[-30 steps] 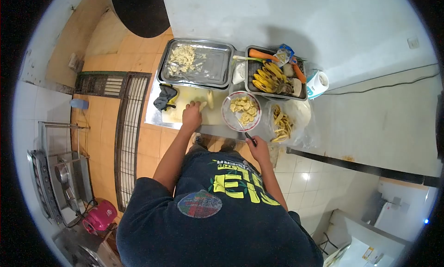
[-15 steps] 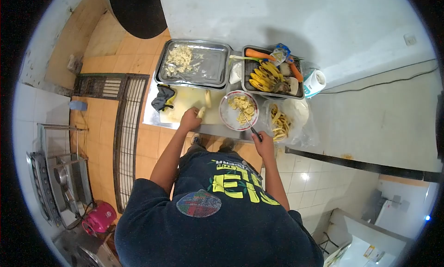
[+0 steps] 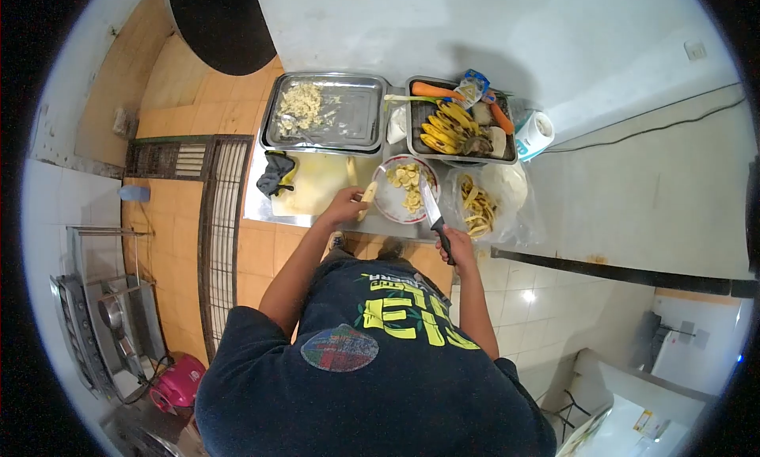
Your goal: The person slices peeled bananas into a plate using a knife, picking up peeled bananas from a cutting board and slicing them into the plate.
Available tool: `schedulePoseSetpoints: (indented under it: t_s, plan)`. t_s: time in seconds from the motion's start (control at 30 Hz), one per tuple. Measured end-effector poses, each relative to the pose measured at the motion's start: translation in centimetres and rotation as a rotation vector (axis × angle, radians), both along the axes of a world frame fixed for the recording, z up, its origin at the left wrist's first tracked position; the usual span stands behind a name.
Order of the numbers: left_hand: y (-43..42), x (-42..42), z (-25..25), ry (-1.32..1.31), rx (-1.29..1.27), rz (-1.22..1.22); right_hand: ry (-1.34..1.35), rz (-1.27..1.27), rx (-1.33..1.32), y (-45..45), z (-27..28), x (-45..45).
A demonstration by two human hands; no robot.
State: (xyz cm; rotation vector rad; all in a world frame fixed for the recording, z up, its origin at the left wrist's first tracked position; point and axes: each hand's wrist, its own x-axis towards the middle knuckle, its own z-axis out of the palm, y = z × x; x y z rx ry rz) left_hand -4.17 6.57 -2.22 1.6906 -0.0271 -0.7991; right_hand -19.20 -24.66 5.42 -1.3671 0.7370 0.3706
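Observation:
My left hand (image 3: 344, 207) is closed around a peeled banana (image 3: 367, 199), held upright at the left rim of a red-edged bowl (image 3: 385, 203). Banana slices (image 3: 408, 180) lie in the bowl. In my right hand (image 3: 457, 247) is a knife (image 3: 431, 207) with a black handle, its broad blade over the bowl's right side. Another peeled banana (image 3: 351, 170) rests on the pale cutting board (image 3: 317, 184), left of the bowl. To the right, banana peels (image 3: 477, 207) lie in a clear plastic bag.
Behind the board stands a metal tray (image 3: 360, 116) with pale mash (image 3: 301, 107). A second tray holds unpeeled bananas (image 3: 447, 131) and carrots (image 3: 437, 90). A tissue roll (image 3: 537, 130) stands at the right; a dark cloth (image 3: 276, 174) lies at the board's left end.
My left hand has moved right with the banana, from the board to the bowl's rim. The knife has come up out of the slices and its blade now shows broadside.

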Motion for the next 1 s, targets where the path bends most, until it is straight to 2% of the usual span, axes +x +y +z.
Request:
schedulePoseSetpoints:
  t_s: [0.3, 0.4, 0.5, 0.6, 0.7, 0.8, 0.9, 1.0]
  plan:
    - [-1.4, 0.8, 0.8, 0.016, 0.023, 0.014, 0.093, 0.028, 0.030, -0.1, 0.5, -1.7]
    - [-1.5, 0.9, 1.1, -0.124, 0.097, -0.031, 0.093, 0.057, -0.001, -0.3, 1.1, -2.7]
    - [-1.9, 0.9, 1.2, -0.361, 0.198, -0.115, 0.004, 0.103, -0.109, -0.3, 0.7, -3.7]
    - [-2.6, 0.8, 1.2, -0.332, 0.197, -0.135, -0.050, 0.166, -0.202, 0.0, 0.9, -3.8]
    - [-3.0, 0.5, 0.2, -0.509, 0.305, -0.122, -0.217, 0.300, -0.485, 0.8, 0.5, -3.3]
    - [-3.7, -0.1, 1.0, -0.636, 0.400, -0.147, -0.231, 0.441, -0.746, 2.1, 2.0, -2.3]
    - [-4.0, -0.7, 3.4, -0.638, 0.420, -0.157, -0.163, 0.470, -0.774, 3.3, 2.5, -1.8]
    - [-4.0, -1.2, 3.5, -0.660, 0.388, -0.143, -0.203, 0.475, -0.822, 4.2, 2.8, -1.7]
